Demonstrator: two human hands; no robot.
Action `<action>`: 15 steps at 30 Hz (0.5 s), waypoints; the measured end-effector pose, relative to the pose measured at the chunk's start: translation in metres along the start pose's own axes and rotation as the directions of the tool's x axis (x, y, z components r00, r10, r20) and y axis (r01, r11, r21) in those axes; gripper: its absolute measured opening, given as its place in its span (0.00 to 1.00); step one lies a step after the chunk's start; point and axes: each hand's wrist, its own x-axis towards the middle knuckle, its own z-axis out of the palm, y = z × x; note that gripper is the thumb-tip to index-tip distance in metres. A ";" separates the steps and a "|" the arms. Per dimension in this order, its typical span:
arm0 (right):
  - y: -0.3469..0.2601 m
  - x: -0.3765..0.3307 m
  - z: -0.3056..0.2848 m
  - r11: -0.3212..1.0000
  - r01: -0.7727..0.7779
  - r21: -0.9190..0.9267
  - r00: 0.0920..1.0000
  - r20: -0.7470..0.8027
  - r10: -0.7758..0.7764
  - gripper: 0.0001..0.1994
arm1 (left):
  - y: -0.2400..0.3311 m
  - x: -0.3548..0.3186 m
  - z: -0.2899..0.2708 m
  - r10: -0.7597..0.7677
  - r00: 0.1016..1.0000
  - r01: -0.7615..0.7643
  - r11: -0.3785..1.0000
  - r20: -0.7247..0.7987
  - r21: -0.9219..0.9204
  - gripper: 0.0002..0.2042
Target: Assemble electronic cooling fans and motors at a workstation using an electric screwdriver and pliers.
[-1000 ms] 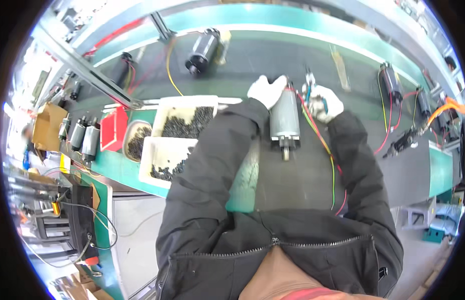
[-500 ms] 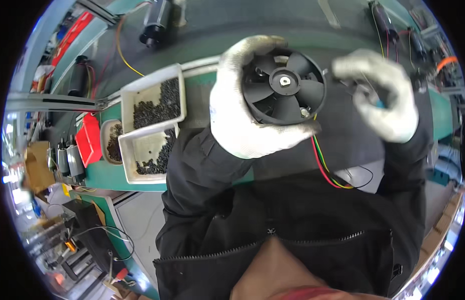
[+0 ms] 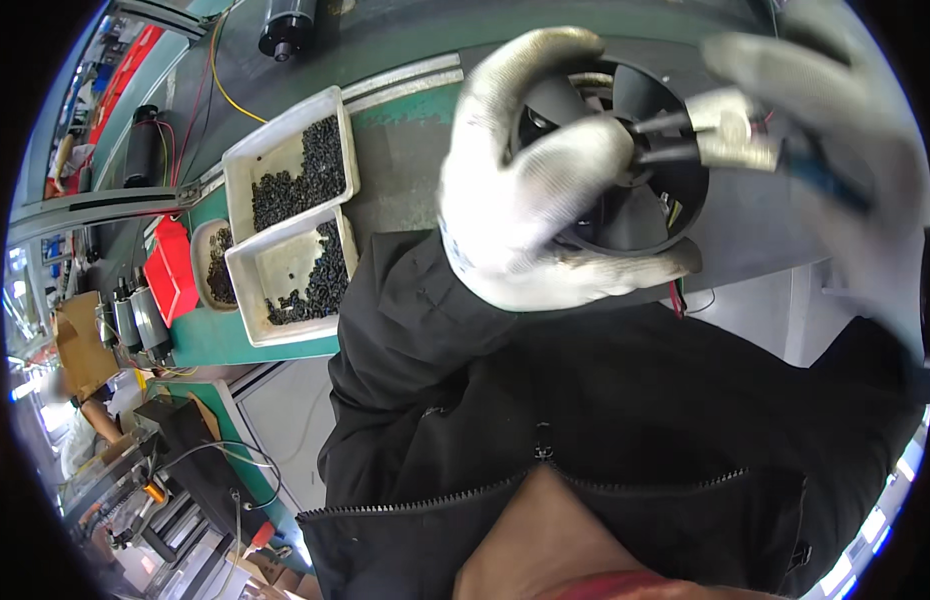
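Observation:
In a whitish knit glove, my left hand [image 3: 505,215] grips a round black fan [image 3: 640,220] by its rim. Its thumb lies across the fan's front, by the hub. Pliers [image 3: 730,135] with a metal head, slim dark jaws and blue handles reach in from the right, jaw tips at the hub. My right hand [image 3: 835,110], also gloved and smeared by motion, is around the pliers' handles. The left thumb and the jaws cover most of the hub. Below the fan a short stretch of red wire [image 3: 677,298] shows.
Left of my left arm, an upper white tray [image 3: 267,165] and a lower white tray [image 3: 270,285] hold small black parts. Beside them are a small beige bowl [image 3: 201,262] of dark parts and a red bin [image 3: 172,270]. A black cylindrical motor [image 3: 287,28] lies at the far left.
My right hand has moved up and right, and the pliers now reach the hub. The fan has shifted slightly right, and my left thumb has moved from the lower rim onto its front.

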 end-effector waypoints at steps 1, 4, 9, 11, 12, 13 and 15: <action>0.002 0.020 -0.023 0.990 -0.045 0.136 0.973 0.229 0.013 0.28 | -0.002 0.001 0.000 0.087 0.996 -0.087 0.996 -0.019 -0.022 0.41; 0.065 -0.003 0.034 0.992 0.092 -0.088 0.973 -0.205 -0.109 0.22 | -0.004 0.004 -0.003 0.088 0.995 -0.081 0.987 0.050 -0.136 0.44; 0.106 -0.089 0.158 0.934 -0.342 0.100 0.910 -0.212 0.356 0.20 | -0.039 0.001 0.029 0.260 0.915 -0.336 0.916 -0.309 -0.222 0.40; 0.065 -0.103 0.167 0.890 -0.427 0.158 0.877 -0.169 0.451 0.22 | -0.010 0.012 0.006 -0.002 0.998 -0.011 0.981 -0.063 -0.196 0.46; 0.041 -0.097 0.159 0.884 -0.384 0.268 0.891 -0.143 0.431 0.26 | -0.011 0.012 0.012 0.012 0.997 -0.025 0.981 -0.070 -0.190 0.46; 0.022 -0.090 0.152 0.814 -0.347 0.465 0.912 -0.034 0.409 0.35 | -0.010 0.010 0.023 0.016 0.975 -0.044 0.991 -0.221 -0.123 0.48; -0.004 -0.081 0.190 0.067 -0.268 0.961 0.876 0.214 0.432 0.46 | -0.013 0.012 0.042 -0.044 0.932 -0.055 0.964 -0.361 -0.259 0.52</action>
